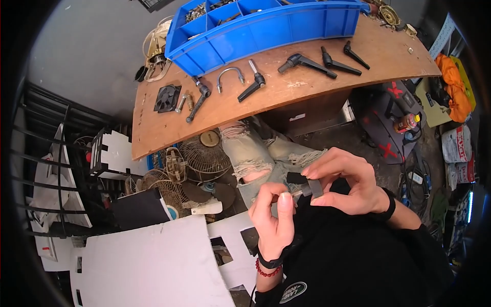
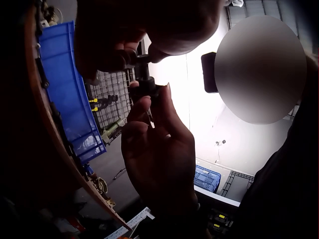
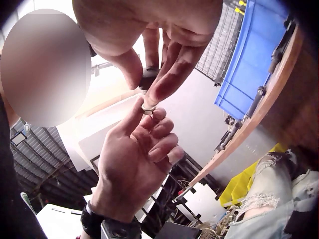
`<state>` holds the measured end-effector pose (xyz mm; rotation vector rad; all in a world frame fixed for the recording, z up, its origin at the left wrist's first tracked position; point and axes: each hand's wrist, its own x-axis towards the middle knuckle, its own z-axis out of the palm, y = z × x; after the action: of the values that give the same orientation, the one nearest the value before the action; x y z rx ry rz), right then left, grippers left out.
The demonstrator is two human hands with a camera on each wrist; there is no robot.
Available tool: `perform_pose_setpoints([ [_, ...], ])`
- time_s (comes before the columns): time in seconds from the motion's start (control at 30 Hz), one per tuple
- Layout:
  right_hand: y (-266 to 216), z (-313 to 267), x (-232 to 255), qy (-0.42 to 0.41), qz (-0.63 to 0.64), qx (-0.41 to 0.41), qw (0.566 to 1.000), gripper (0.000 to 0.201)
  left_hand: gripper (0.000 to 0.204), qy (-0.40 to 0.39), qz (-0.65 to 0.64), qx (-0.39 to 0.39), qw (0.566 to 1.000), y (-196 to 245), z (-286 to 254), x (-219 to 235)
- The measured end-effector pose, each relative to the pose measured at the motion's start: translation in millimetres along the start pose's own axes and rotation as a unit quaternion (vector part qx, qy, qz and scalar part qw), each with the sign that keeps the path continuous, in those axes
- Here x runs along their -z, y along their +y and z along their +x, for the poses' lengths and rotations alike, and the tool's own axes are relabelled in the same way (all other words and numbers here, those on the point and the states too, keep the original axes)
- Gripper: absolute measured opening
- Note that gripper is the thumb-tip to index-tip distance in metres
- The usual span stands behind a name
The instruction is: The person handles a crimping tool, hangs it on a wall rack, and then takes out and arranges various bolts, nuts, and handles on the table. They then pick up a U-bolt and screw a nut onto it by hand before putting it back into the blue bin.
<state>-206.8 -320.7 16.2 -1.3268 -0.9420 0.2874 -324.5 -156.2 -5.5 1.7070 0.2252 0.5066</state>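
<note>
- From my remote seat, I see the right hand (image 1: 350, 187) pinching a small dark cylindrical part (image 1: 315, 188) between thumb and fingers.
- The left hand (image 1: 273, 220) pinches its metal end.
- The part is between both hands, near the black shirt (image 1: 358, 250).
- Beyond, black angled levers (image 1: 313, 65) lie on the brown wooden table (image 1: 220, 110), beside a blue plastic bin (image 1: 266, 38).

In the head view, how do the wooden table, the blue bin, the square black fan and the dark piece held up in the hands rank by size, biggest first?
1. Wooden table
2. Blue bin
3. Square black fan and dark piece: unsure, since the piece is nearer the camera and partly covered.
</note>
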Motion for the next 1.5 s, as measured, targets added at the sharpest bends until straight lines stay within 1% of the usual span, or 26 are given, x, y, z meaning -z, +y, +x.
perform_pose_setpoints([
  [0.03, -0.3, 0.0, 0.3, -0.003, -0.005, 0.002, 1.0, 0.038, 0.021, -0.012, 0.014, 0.01, 1.0, -1.5, 0.0, 1.4],
  [0.07, -0.4, 0.1, 0.9, -0.005, -0.01, 0.004, 1.0, 0.038, 0.028, -0.016, 0.026, 0.003, 1.0, -5.4, -0.1, 2.4],
  [0.17, -1.2, 0.8, 3.4, 0.001, -0.013, 0.006, 1.0, 0.039, 0.034, 0.004, -0.024, -0.063, 0.998, 1.2, 5.0, -1.6],
  [0.2, -1.7, 0.1, 3.6, 0.005, -0.011, 0.004, 1.0, 0.039, 0.032, 0.031, -0.072, -0.043, 0.996, 14.1, 6.5, -7.9],
  [0.3, -0.8, -1.2, 3.5, 0.021, 0.004, 0.008, 1.0, 0.039, 0.037, 0.013, 0.031, -0.078, 0.996, 14.5, 3.8, -7.7],
  [0.33, -1.3, -1.9, 3.6, 0.021, 0.002, 0.005, 1.0, 0.039, 0.029, 0.008, 0.052, -0.082, 0.995, 11.6, 2.8, -5.8],
  [0.4, -3.0, -3.0, 4.4, 0.021, -0.004, 0.001, 1.0, 0.039, 0.03, 0.001, 0.061, -0.072, 0.996, 9.2, 1.3, -4.0],
  [0.53, -4.5, -1.3, 5.9, -0.009, -0.034, 0.023, 0.999, 0.039, 0.035, 0.0, 0.066, -0.043, 0.997, -2.7, -2.9, -2.3],
  [0.6, -3.5, 0.6, 5.0, -0.015, -0.048, 0.037, 0.998, 0.04, 0.038, -0.044, 0.063, -0.022, 0.997, 0.4, -1.5, 4.7],
  [0.63, -4.2, 0.6, 4.7, -0.01, -0.043, 0.029, 0.999, 0.04, 0.04, -0.066, 0.062, -0.012, 0.996, 2.8, -0.7, 7.4],
  [0.73, -4.4, 0.2, 4.6, 0.005, -0.024, 0.019, 1.0, 0.039, 0.032, 0.006, -0.03, -0.064, 0.997, 19.2, 7.9, -7.4],
  [0.83, -1.4, -0.9, 3.9, 0.025, -0.005, 0.027, 0.999, 0.039, 0.032, -0.013, -0.001, -0.113, 0.994, 12.0, 3.5, -5.8],
  [0.87, -1.3, -1.2, 3.7, 0.03, -0.002, 0.028, 0.999, 0.039, 0.026, 0.002, 0.029, -0.134, 0.991, 13.4, 5.3, -6.4],
  [0.97, -2.1, -2.1, 4.6, 0.024, -0.005, 0.027, 0.999, 0.04, 0.023, 0.0, 0.066, -0.098, 0.993, 15.3, 5.0, -3.9],
  [1.07, -2.9, -2.7, 4.6, 0.01, -0.016, 0.029, 0.999, 0.04, 0.029, -0.032, 0.073, -0.07, 0.994, 7.5, 2.0, 2.7],
  [1.17, -4.2, -1.0, 6.0, 0.002, -0.029, 0.036, 0.999, 0.041, 0.019, -0.091, 0.089, -0.022, 0.992, 9.0, 1.0, 11.8],
  [1.23, -4.3, -0.9, 6.6, 0.005, -0.027, 0.035, 0.999, 0.041, 0.023, -0.006, -0.041, -0.031, 0.999, 21.9, 7.5, -6.0],
  [1.3, -4.2, -2.0, 6.3, 0.017, -0.015, 0.028, 0.999, 0.041, 0.026, 0.024, -0.083, -0.061, 0.994, 25.6, 9.6, -10.9],
  [1.37, -3.9, -2.6, 5.5, 0.034, 0.011, 0.015, 0.999, 0.041, 0.03, -0.002, -0.036, -0.111, 0.993, 21.1, 8.4, -7.4],
  [1.4, -3.9, -3.0, 4.8, 0.042, 0.024, 0.008, 0.999, 0.041, 0.029, 0.008, -0.001, -0.134, 0.991, 16.2, 8.1, -6.7],
  [1.5, -4.0, -3.5, 3.7, 0.044, 0.028, 0.007, 0.999, 0.04, 0.02, 0.019, 0.036, -0.135, 0.99, 14.4, 6.6, -5.8],
])
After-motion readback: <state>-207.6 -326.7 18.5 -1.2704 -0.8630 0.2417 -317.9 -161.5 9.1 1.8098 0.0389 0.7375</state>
